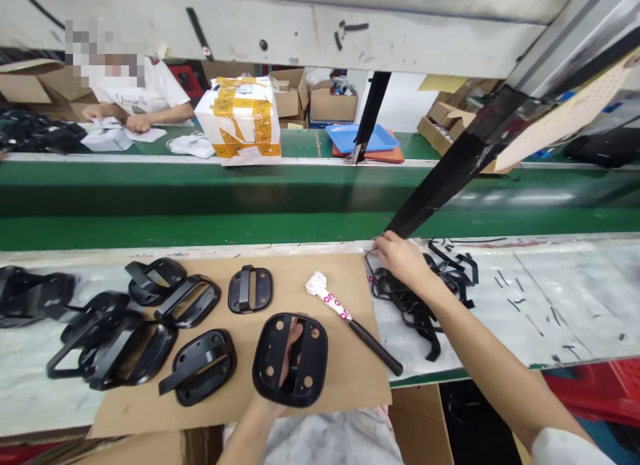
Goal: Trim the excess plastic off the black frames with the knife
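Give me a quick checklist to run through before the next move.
1. Held black part in the left hand: ok, flat side with holes faces the camera.
2. Right hand at the black strips: ok.
3. Right hand gripping a strip: cannot tell, fingertips unclear.
4. Hammer lying untouched on the cardboard: ok.
5. Other black parts lying apart: not ok, several overlap.

The held black part (316, 360) presented smooth, semi-gloss plastic. The cardboard sheet (345, 385) was matt and paper-faced, while the hammer (352, 322) carried a wrinkled, plastic-like wrap (316, 284) and a matt black handle (377, 346). The worktop (590, 285) appeared scuffed; the green belt (300, 222) appeared smooth and glossy.
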### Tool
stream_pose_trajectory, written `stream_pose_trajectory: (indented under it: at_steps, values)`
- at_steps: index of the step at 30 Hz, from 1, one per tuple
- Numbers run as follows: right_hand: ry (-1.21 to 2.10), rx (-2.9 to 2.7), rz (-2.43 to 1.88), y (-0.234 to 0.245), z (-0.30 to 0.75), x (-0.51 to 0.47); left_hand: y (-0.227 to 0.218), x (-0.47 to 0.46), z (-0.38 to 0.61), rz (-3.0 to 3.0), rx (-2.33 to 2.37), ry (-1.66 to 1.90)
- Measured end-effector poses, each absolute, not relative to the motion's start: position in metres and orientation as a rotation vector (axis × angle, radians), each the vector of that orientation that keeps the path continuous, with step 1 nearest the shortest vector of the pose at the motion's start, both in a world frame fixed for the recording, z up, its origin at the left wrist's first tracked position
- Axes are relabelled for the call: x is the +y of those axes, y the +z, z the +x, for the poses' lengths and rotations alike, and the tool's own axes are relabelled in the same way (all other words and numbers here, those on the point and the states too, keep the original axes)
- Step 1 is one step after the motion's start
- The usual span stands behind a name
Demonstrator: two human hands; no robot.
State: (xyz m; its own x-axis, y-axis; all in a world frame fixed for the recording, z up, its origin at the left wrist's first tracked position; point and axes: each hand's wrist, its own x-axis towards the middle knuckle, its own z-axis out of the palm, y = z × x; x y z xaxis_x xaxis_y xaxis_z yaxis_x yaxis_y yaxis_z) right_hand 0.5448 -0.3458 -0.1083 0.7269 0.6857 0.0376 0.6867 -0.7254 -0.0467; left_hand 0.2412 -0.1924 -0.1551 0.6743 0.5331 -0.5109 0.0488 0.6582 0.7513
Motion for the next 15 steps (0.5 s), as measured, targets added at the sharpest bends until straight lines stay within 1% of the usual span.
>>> stream_pose_trajectory:
  at_steps: [4, 6, 9, 12, 15]
  values:
    - [-0.321, -1.071, -2.674, -0.102, 0.542, -0.359, -0.171, -0.189, 0.241, 0.697, 0.800, 0.382]
    - [-0.483, -1.007, -2.498, -0.107, 0.539, -0.364, -0.166, -0.183, 0.248, 0.659, 0.781, 0.441]
    - [-0.663, -0.908, -2.297, -0.118, 0.536, -0.367, -0.151, -0.176, 0.267, 0.652, 0.705, 0.392]
    - [-0.674, -0.891, -2.191, -0.126, 0.533, -0.368, -0.142, -0.175, 0.283, 0.634, 0.649, 0.333]
    - [-0.666, -0.911, -2.120, -0.129, 0.529, -0.367, -0.142, -0.178, 0.288, 0.596, 0.634, 0.314]
